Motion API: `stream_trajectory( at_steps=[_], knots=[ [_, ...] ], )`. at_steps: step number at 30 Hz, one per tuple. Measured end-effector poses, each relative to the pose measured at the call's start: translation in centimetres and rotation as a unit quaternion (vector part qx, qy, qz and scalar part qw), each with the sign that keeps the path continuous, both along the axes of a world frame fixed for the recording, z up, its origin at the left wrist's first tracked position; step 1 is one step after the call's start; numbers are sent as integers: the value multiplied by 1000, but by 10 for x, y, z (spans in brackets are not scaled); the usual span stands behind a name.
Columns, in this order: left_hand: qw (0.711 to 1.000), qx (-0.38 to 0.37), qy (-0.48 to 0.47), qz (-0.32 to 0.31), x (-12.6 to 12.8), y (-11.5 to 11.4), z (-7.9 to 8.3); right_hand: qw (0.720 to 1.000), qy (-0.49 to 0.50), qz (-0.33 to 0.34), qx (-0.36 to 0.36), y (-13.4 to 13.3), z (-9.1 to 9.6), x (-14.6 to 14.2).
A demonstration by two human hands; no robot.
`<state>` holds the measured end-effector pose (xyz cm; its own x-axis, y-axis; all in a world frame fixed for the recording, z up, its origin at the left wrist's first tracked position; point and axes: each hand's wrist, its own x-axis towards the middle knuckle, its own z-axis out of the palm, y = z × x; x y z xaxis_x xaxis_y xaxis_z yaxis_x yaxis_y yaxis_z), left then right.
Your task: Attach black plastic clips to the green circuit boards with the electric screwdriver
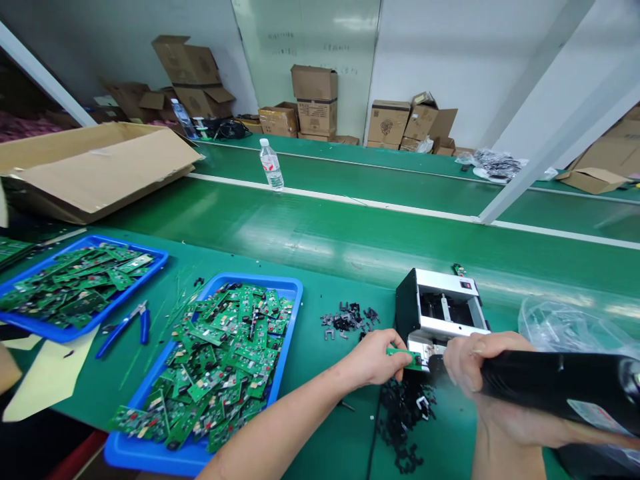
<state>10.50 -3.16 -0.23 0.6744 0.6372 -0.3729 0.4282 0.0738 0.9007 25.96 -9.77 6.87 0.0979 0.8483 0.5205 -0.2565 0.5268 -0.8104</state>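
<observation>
Here, the left hand (373,360) grips a narrow green circuit board (406,359), its long axis running right toward a silver-and-black metal machine (440,307) at lower right of frame. The right hand (477,360) closes around a black cylindrical tool (555,380), whose tip lies just beside the board.

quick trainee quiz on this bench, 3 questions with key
1. Which hand pinches the green board?
2. True or false: the blue cutters lie inside a tray.
3. How many blue trays hold boards?

Key: 1. the left hand; 2. false; 3. two
</observation>
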Motion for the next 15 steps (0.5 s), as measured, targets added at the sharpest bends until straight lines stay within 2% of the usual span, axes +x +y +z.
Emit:
stream_trajectory(
  at_steps=[3,6,8,11,15],
  knots=[
    [1000,-17,-6,-9,-1,1,-2,997,20,-61,-35,-11,3,4],
    [994,-102,-30,-38,-7,6,-4,983,76,-138,-89,-28,-1,18],
    [986,-147,-35,-71,-14,13,-5,971,110,-167,-130,-41,-9,30],
    [984,-136,-20,-110,-28,26,-5,940,144,-220,-217,-58,-25,43],
    [982,-110,-50,-142,-41,38,-3,882,154,-294,-334,-74,-56,49]
  ],
)
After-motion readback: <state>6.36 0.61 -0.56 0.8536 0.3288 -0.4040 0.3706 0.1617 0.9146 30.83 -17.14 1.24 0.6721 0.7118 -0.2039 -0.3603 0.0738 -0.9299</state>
